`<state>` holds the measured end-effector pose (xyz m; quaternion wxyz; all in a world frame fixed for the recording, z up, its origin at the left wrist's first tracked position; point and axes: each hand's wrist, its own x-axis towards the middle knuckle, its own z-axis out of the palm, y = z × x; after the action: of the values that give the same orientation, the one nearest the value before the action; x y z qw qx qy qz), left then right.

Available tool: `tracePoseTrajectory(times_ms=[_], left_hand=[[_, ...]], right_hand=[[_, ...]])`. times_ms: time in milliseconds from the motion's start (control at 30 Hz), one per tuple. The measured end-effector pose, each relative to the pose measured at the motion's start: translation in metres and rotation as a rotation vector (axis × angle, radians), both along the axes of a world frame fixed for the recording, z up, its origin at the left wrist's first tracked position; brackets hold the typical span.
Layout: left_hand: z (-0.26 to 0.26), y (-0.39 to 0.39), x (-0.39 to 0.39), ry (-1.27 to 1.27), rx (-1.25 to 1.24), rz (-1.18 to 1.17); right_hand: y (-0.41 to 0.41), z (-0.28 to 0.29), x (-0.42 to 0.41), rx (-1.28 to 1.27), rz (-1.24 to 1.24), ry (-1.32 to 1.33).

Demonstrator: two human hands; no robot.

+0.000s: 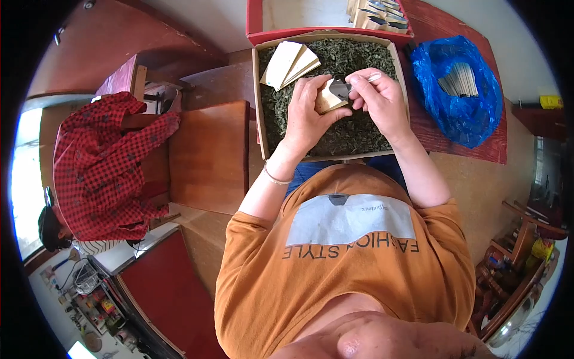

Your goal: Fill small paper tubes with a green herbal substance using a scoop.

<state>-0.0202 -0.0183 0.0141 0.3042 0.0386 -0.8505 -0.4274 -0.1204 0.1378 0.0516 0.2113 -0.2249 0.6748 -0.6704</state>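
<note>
My left hand [307,107] pinches a small tan paper packet [329,99] with its mouth spread open. My right hand [376,96] grips the handle of a clear plastic scoop [344,88], whose flat end reaches into or against the packet's opening. Both hands are above a shallow cardboard box [264,134] filled with dried, crumbled green leaves [354,139]. On the leaves at the box's far left lies a fanned stack of flat paper packets [287,65]. How much the open packet holds is hidden from view.
Behind the box sits a red-edged tray [305,33] with several filled packets [381,15] at its right. A blue plastic bag [471,116] holding more flat packets [462,80] rests on the red wooden table [489,150]. A wooden stool [208,155] and a person in a checked shirt [103,166] are left.
</note>
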Motion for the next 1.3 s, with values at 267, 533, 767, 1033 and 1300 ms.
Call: tracePoseTrajectory(times_ms=[267, 533, 767, 1033, 1300], left_hand=[[-0.001, -0.003, 0.0, -0.026, 0.031, -0.034], [-0.004, -0.004, -0.001, 0.029, 0.059, -0.009], [-0.005, -0.001, 0.001, -0.026, 0.125, 0.009], [-0.001, 0.0, 0.001, -0.036, 0.044, 0.02], [-0.003, 0.001, -0.003, 0.048, 0.018, -0.002]], right_hand=[[0.008, 0.001, -0.006, -0.065, -0.005, -0.04], [0.027, -0.02, -0.033, 0.199, -0.184, 0.506], [0.027, -0.056, -0.02, 0.545, 0.067, 0.666], [0.026, -0.055, -0.029, 0.405, 0.085, -0.015], [0.039, -0.005, -0.038, 0.144, -0.104, -0.064]])
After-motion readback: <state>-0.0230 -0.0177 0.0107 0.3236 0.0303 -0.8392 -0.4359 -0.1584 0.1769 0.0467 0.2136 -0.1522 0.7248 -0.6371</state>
